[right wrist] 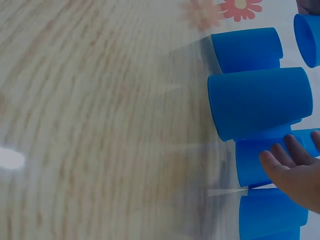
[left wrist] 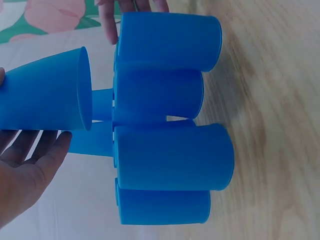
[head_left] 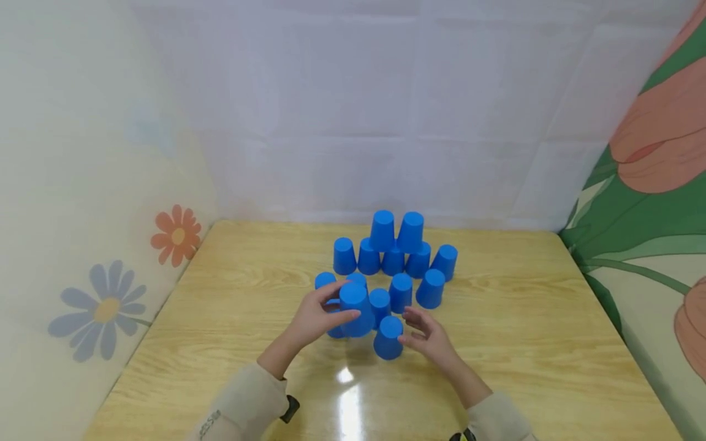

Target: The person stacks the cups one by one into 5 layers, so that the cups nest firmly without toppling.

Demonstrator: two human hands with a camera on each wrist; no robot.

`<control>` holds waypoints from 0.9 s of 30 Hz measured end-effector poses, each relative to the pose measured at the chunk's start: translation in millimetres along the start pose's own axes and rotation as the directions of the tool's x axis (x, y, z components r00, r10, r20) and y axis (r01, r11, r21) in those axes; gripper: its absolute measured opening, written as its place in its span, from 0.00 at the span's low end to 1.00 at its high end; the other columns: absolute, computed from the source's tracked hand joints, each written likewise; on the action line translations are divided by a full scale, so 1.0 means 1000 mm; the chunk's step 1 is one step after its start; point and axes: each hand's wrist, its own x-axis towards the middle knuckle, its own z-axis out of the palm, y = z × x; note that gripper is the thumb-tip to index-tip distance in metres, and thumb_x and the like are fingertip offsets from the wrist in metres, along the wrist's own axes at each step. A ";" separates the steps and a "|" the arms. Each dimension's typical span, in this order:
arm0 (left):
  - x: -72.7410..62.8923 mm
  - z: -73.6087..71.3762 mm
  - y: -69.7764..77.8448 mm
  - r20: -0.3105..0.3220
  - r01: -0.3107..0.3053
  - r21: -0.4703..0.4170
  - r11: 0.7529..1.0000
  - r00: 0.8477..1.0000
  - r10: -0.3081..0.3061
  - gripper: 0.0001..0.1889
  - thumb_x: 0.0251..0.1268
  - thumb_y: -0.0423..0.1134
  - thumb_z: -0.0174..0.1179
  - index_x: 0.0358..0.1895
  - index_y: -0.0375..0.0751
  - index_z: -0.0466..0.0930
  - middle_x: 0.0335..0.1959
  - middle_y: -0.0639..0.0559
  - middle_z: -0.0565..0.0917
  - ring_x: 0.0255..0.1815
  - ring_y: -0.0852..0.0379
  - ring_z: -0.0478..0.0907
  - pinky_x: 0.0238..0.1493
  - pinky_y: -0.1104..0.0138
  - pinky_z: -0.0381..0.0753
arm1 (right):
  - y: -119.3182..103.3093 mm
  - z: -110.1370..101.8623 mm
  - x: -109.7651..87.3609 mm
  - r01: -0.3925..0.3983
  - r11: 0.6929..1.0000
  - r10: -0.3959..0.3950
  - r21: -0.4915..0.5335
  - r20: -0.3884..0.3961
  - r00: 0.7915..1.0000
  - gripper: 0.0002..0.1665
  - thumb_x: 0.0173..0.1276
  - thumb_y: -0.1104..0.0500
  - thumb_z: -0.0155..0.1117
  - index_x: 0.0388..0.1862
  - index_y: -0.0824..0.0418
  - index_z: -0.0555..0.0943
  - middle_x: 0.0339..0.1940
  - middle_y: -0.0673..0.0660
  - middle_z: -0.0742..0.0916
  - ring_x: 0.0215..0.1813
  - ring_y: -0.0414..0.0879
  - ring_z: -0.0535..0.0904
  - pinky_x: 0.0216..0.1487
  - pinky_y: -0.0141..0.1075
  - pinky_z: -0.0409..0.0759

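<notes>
My left hand (head_left: 320, 315) grips an upside-down blue plastic cup (head_left: 355, 312), thumb on its near side. In the left wrist view this held cup (left wrist: 45, 92) hangs above the tops of the standing cups, its rim free of them. My right hand (head_left: 432, 343) is beside the nearest standing cup (head_left: 388, 338), fingers spread and holding nothing; its thumb tip overlaps that cup's edge in the head view. The right wrist view shows the loosely extended fingers of the right hand (right wrist: 295, 172) close to the cups. Partly behind the left hand is another standing cup (head_left: 325, 280).
Farther back, a row of upside-down blue cups (head_left: 344, 257) carries two more cups (head_left: 382, 231) on top. Between that row and my hands stand more single cups (head_left: 430, 289). All are on a wood-grain table (head_left: 529, 331), with a white cloth (head_left: 358, 122) behind.
</notes>
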 end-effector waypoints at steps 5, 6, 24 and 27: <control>0.006 -0.003 0.002 0.000 0.008 0.062 0.998 1.000 -0.008 0.26 0.50 0.32 0.62 0.55 0.34 0.67 0.47 0.41 0.74 0.49 0.45 0.70 0.47 0.53 0.70 | 0.007 0.003 -0.002 -0.036 0.999 0.036 -0.017 0.009 0.999 0.35 0.56 0.61 0.62 0.61 0.67 0.59 0.58 0.67 0.68 0.59 0.59 0.61 0.55 0.51 0.60; 0.008 -0.004 0.002 -0.002 0.010 0.063 0.998 1.000 -0.010 0.26 0.50 0.32 0.62 0.55 0.34 0.67 0.48 0.41 0.74 0.49 0.45 0.70 0.47 0.53 0.70 | 0.008 0.003 -0.001 -0.039 0.999 0.039 -0.022 0.014 0.999 0.36 0.56 0.61 0.62 0.61 0.67 0.59 0.58 0.66 0.68 0.60 0.59 0.61 0.55 0.51 0.60; 0.046 -0.020 -0.018 -0.080 -0.005 0.054 0.999 0.997 0.009 0.29 0.49 0.47 0.62 0.57 0.45 0.68 0.52 0.48 0.72 0.51 0.51 0.69 0.49 0.56 0.69 | 0.014 0.009 0.000 -0.055 0.996 0.056 -0.070 0.020 0.998 0.37 0.55 0.54 0.63 0.61 0.62 0.61 0.59 0.62 0.68 0.60 0.57 0.60 0.55 0.52 0.61; 0.048 -0.019 -0.017 -0.082 0.018 0.069 0.997 0.997 -0.012 0.30 0.49 0.48 0.62 0.58 0.44 0.66 0.54 0.48 0.70 0.53 0.49 0.67 0.50 0.55 0.68 | 0.014 0.009 0.001 -0.054 0.996 0.056 -0.075 0.025 0.998 0.37 0.55 0.53 0.63 0.61 0.61 0.61 0.59 0.61 0.68 0.60 0.57 0.60 0.55 0.52 0.61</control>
